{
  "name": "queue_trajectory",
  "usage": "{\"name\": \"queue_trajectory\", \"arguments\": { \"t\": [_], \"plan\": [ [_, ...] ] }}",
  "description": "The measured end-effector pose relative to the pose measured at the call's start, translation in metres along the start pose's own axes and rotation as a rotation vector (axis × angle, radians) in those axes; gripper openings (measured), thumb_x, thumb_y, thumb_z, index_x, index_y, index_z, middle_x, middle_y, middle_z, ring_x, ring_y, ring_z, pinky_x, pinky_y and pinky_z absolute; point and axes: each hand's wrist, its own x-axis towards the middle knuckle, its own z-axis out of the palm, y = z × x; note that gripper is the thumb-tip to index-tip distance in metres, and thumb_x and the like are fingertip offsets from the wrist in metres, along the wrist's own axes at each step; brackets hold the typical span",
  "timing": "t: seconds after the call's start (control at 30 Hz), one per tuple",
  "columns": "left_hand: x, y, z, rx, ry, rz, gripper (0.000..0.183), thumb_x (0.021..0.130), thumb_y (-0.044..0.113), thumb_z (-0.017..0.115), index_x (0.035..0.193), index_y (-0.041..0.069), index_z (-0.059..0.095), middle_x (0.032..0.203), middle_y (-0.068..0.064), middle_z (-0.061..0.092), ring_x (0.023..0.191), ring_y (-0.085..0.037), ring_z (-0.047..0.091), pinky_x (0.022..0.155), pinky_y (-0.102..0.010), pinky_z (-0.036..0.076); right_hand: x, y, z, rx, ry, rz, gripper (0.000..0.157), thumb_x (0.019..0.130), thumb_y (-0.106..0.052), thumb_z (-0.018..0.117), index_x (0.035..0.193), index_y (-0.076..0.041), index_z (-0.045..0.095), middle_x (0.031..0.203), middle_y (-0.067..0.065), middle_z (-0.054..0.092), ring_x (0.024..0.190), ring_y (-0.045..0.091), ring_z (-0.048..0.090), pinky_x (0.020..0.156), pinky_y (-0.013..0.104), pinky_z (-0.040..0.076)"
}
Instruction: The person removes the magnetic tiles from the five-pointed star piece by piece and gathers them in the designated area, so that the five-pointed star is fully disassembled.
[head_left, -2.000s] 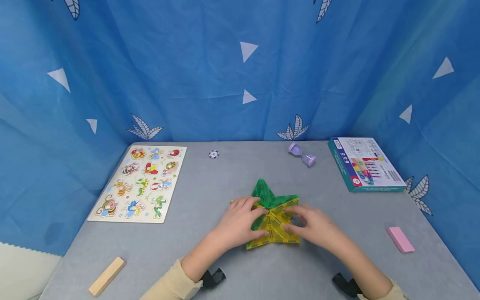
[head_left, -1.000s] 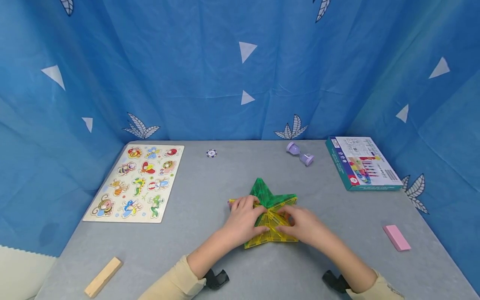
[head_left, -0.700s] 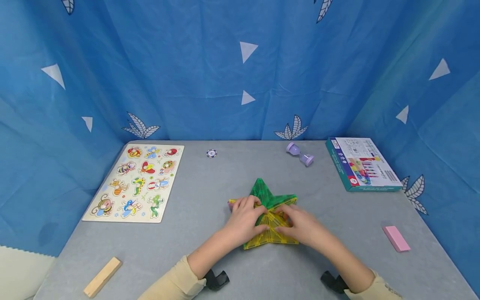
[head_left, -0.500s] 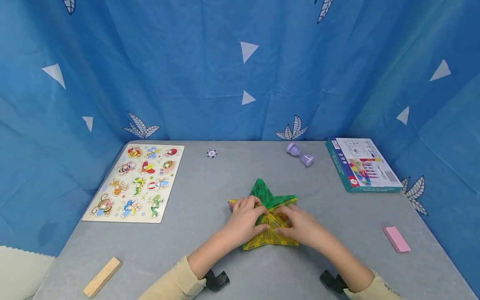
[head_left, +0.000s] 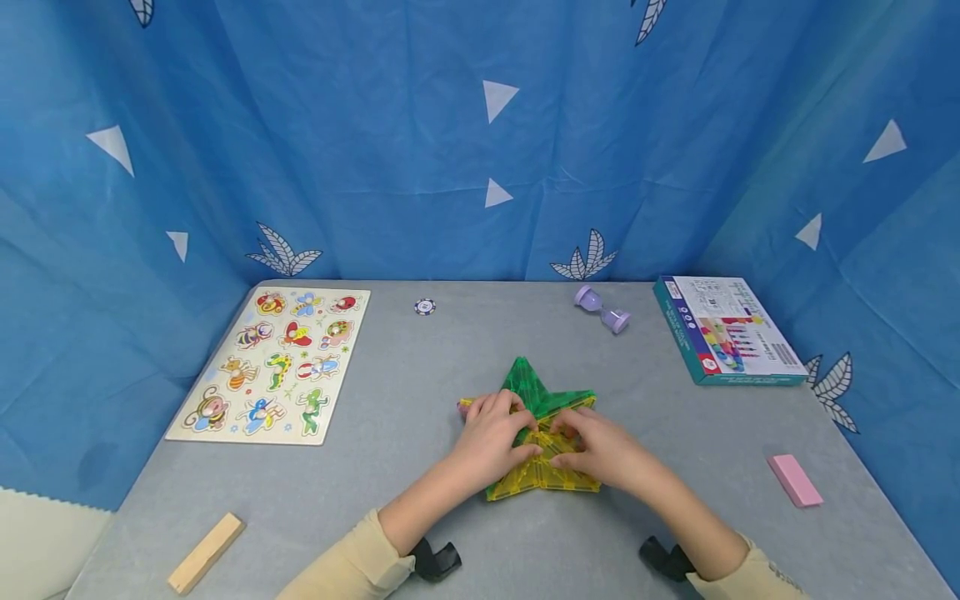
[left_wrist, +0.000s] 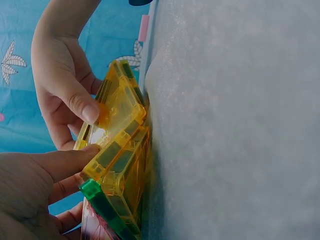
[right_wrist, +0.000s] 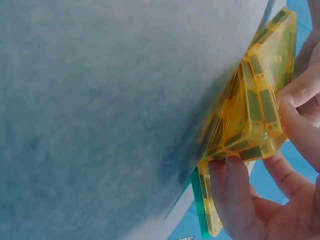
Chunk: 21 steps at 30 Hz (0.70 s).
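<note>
A star built of translucent magnetic tiles lies on the grey table, with green tiles (head_left: 525,385) at the far side and yellow tiles (head_left: 542,478) at the near side. A bit of pink (head_left: 462,408) peeks out at its left point. My left hand (head_left: 487,446) grips the left side, fingers over the top and thumb on a yellow tile. From the right, my right hand (head_left: 603,454) pinches the yellow tiles between thumb and fingers, as the right wrist view shows with the raised yellow tile (right_wrist: 267,90). Both hands cover part of the star's middle.
An insect puzzle board (head_left: 288,367) lies at the left, a wooden block (head_left: 206,553) nearer the front. Toward the back are a poker chip (head_left: 425,307) and a purple hourglass (head_left: 602,309). A game box (head_left: 731,332) and a pink block (head_left: 795,481) lie at the right.
My right hand has moved left and closed in on the yellow tiles since two seconds ago. Over the last second both hands stay almost still on the star.
</note>
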Motion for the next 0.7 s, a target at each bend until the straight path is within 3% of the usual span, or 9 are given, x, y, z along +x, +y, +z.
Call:
{"name": "queue_trajectory", "arguments": {
  "t": [0.27, 0.53, 0.7],
  "plan": [
    [0.0, 0.001, -0.004, -0.011, -0.011, -0.01, 0.019, 0.082, 0.043, 0.068, 0.093, 0.027, 0.063, 0.107, 0.005, 0.045, 0.105, -0.017, 0.046, 0.102, -0.047, 0.028, -0.002, 0.006, -0.006, 0.108, -0.022, -0.041, 0.032, 0.081, -0.03, 0.073, 0.106, -0.018, 0.057, 0.105, -0.001, 0.06, 0.093, 0.02, 0.056, 0.076, 0.04, 0.05],
    [0.0, 0.001, -0.005, -0.032, -0.021, -0.011, 0.019, 0.082, 0.043, 0.069, 0.092, 0.028, 0.063, 0.107, 0.006, 0.045, 0.106, -0.017, 0.045, 0.102, -0.047, 0.029, -0.006, 0.011, -0.009, 0.114, -0.032, -0.081, 0.032, 0.082, -0.028, 0.073, 0.106, -0.016, 0.055, 0.102, 0.0, 0.058, 0.087, 0.019, 0.054, 0.07, 0.034, 0.048],
    [0.001, 0.001, -0.006, -0.042, -0.025, -0.015, 0.018, 0.082, 0.042, 0.069, 0.092, 0.028, 0.063, 0.106, 0.006, 0.045, 0.105, -0.017, 0.045, 0.102, -0.047, 0.028, -0.006, 0.017, -0.009, 0.161, -0.06, -0.119, 0.031, 0.083, -0.027, 0.071, 0.105, -0.015, 0.053, 0.094, 0.003, 0.053, 0.073, 0.019, 0.05, 0.06, 0.029, 0.044]
  ]
}}
